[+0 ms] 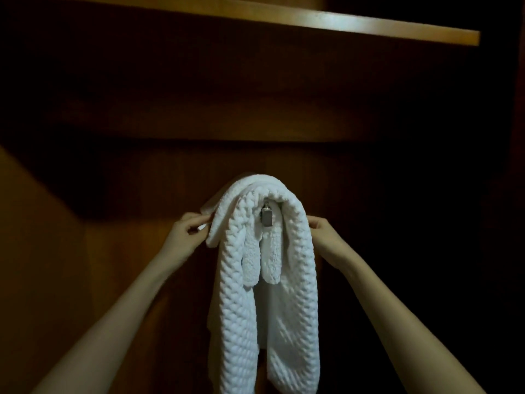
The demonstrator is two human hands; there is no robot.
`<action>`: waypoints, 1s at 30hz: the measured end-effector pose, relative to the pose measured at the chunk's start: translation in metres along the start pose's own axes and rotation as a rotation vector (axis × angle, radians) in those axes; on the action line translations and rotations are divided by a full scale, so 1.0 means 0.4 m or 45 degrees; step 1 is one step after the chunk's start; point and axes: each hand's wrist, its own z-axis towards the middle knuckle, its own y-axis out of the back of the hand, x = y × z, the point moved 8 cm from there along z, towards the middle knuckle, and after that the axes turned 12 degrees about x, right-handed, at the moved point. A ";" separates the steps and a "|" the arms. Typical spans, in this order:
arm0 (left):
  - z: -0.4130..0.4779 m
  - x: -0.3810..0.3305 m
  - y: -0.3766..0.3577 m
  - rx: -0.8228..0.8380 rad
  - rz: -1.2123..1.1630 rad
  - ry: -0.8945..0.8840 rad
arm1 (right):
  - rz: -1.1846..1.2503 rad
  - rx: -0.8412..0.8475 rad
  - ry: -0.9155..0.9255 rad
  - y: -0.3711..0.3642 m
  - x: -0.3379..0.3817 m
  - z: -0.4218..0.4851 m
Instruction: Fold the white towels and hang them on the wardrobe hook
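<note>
A white, thickly quilted towel (272, 280) hangs draped over a metal wardrobe hook (266, 216), whose square silver end shows between the folds. Its two long folded ends drop down to the bottom of the view. My left hand (187, 231) pinches the towel's left edge just beside the hook. On the other side, my right hand (324, 231) touches the towel's right fold with its fingertips hidden behind the cloth, so its hold is unclear.
The hook sits on a dark wooden back panel (369, 194) inside the wardrobe. A lighter wooden shelf edge (369, 27) runs across above. The side areas are very dark.
</note>
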 end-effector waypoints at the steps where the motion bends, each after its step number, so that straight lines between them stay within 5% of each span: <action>1: -0.003 -0.011 0.011 -0.033 0.090 -0.018 | -0.037 -0.045 0.018 0.008 0.006 -0.007; 6: -0.023 -0.082 0.054 0.022 0.215 -0.112 | -0.211 -0.302 0.114 0.090 0.051 -0.054; 20: -0.311 -0.099 0.031 -0.045 0.913 -0.028 | -0.735 -0.453 -0.085 -0.010 0.015 -0.332; 30: -0.648 -0.100 -0.317 0.274 1.051 -0.062 | -0.995 -0.116 -0.513 -0.229 -0.162 -0.775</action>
